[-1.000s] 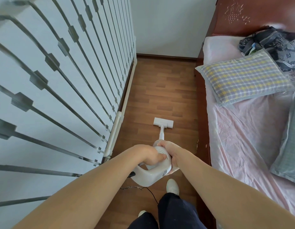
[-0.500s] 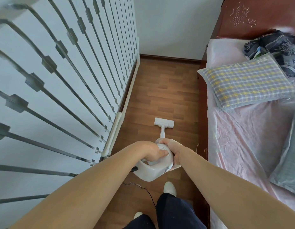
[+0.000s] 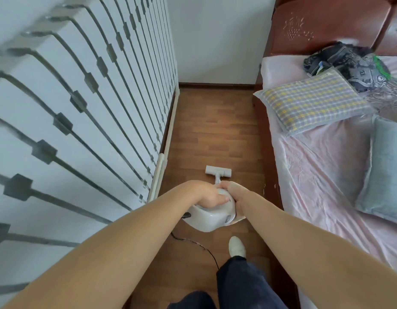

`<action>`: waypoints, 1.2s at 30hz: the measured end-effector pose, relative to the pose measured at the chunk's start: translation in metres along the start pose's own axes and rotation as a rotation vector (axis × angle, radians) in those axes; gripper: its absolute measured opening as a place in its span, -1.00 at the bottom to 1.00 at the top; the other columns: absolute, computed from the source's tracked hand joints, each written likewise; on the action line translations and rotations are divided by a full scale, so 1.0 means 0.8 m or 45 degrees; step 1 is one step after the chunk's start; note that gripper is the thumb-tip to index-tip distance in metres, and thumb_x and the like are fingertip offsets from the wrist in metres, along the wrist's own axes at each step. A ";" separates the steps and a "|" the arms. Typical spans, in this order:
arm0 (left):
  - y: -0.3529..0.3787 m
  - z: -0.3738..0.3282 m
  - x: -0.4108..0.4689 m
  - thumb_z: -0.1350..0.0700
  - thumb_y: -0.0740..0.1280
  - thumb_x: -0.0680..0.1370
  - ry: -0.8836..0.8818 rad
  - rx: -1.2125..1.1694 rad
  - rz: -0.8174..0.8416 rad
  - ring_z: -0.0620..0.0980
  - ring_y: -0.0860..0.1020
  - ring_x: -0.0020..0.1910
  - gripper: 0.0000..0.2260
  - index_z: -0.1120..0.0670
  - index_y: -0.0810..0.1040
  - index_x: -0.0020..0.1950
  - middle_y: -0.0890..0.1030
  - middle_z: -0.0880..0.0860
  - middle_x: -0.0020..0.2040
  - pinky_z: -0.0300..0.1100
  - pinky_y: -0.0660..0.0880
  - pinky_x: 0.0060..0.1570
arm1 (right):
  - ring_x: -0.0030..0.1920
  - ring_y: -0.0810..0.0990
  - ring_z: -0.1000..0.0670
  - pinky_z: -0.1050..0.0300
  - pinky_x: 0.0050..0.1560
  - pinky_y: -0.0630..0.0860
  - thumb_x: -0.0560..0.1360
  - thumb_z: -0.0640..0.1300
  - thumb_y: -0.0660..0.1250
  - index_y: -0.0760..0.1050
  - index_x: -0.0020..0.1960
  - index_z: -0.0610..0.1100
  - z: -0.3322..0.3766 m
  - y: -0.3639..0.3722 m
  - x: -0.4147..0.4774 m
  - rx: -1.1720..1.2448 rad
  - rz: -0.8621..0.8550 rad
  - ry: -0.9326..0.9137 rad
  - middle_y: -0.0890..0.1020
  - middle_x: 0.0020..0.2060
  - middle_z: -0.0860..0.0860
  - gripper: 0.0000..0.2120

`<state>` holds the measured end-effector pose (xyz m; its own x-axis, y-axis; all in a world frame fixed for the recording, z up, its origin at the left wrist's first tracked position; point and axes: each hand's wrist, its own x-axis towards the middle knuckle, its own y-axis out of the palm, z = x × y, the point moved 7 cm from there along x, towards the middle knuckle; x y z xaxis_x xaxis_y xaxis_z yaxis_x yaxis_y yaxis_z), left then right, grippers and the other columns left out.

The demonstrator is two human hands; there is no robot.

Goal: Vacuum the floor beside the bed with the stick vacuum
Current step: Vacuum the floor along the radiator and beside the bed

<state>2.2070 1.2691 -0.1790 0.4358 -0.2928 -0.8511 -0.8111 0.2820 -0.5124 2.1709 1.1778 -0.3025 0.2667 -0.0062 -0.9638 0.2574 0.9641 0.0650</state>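
A white stick vacuum (image 3: 209,218) stands in the narrow strip of brown wooden floor (image 3: 215,130) between a wall and the bed (image 3: 322,175). Its floor head (image 3: 218,171) lies flat on the boards just ahead of my hands. My left hand (image 3: 206,195) grips the top of the vacuum's body from the left. My right hand (image 3: 234,195) grips it from the right, fingers curled round the upper end. The tube is mostly hidden behind my hands.
A white panelled wall (image 3: 81,108) with dark metal strips runs along the left, a white pipe (image 3: 158,175) at its foot. The bed's dark wooden frame (image 3: 268,175) borders the right; a checked pillow (image 3: 309,101) overhangs it. A black cord (image 3: 204,248) trails by my shoe (image 3: 236,246).
The view has shifted forward along the strip and the far wall is nearer. The vacuum and both hands have moved ahead with it. My grip is unchanged.
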 end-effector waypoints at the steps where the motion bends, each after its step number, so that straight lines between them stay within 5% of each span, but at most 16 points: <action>1: 0.014 0.008 -0.009 -0.18 -0.08 0.66 0.004 0.024 0.010 0.13 0.47 0.06 -0.42 0.22 0.42 0.38 0.53 0.21 0.27 -0.15 0.30 0.01 | -0.08 0.71 -0.23 -0.12 -0.15 0.66 0.45 0.07 0.42 0.64 0.19 -0.13 -0.015 0.011 -0.003 0.009 -0.003 0.001 0.74 -0.01 -0.15 -0.60; 7: 0.071 0.038 -0.044 -0.21 -0.06 0.65 0.000 0.086 0.076 0.15 0.49 0.26 -0.41 0.21 0.43 0.37 0.52 0.20 0.28 -0.08 0.37 0.23 | -0.20 0.68 -0.21 -0.05 -0.30 0.67 0.46 0.03 0.39 0.60 0.10 -0.17 -0.086 0.055 -0.022 0.069 0.042 0.059 0.71 -0.13 -0.16 -0.68; 12: 0.100 0.049 -0.052 -0.23 -0.02 0.63 -0.030 0.040 0.123 0.14 0.53 0.16 -0.42 0.19 0.43 0.35 0.54 0.20 0.12 -0.07 0.39 0.17 | -0.16 0.69 -0.21 -0.12 -0.16 0.64 0.47 0.05 0.41 0.62 0.08 -0.17 -0.114 0.069 -0.030 0.088 0.052 0.099 0.72 -0.16 -0.17 -0.68; 21: 0.125 0.034 -0.077 -0.17 -0.05 0.66 -0.027 0.075 0.136 0.14 0.49 0.28 -0.45 0.22 0.43 0.36 0.53 0.20 0.29 -0.09 0.35 0.24 | -0.01 0.69 -0.22 -0.18 0.28 0.57 0.44 0.06 0.44 0.65 0.07 -0.13 -0.142 0.060 -0.032 0.030 0.036 0.096 0.74 -0.09 -0.14 -0.69; 31: 0.202 -0.013 -0.135 -0.18 -0.10 0.66 -0.067 0.027 0.080 0.14 0.49 0.26 -0.42 0.20 0.42 0.38 0.52 0.18 0.28 -0.08 0.36 0.21 | -0.11 0.68 -0.22 -0.16 -0.13 0.62 0.48 0.01 0.39 0.60 0.06 -0.16 -0.229 0.032 -0.069 0.036 0.045 0.043 0.71 -0.08 -0.16 -0.73; 36: 0.265 -0.028 -0.173 -0.19 -0.09 0.66 -0.113 0.022 0.068 0.15 0.47 0.28 -0.42 0.20 0.35 0.43 0.49 0.20 0.31 -0.09 0.34 0.22 | -0.15 0.69 -0.21 -0.12 -0.17 0.64 0.48 0.04 0.38 0.61 0.07 -0.13 -0.294 0.029 -0.088 0.006 0.081 -0.014 0.72 -0.08 -0.14 -0.72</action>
<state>1.9659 1.3493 -0.1675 0.4253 -0.1949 -0.8838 -0.8276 0.3114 -0.4670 1.9398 1.2628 -0.2939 0.2931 0.0519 -0.9547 0.2437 0.9615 0.1270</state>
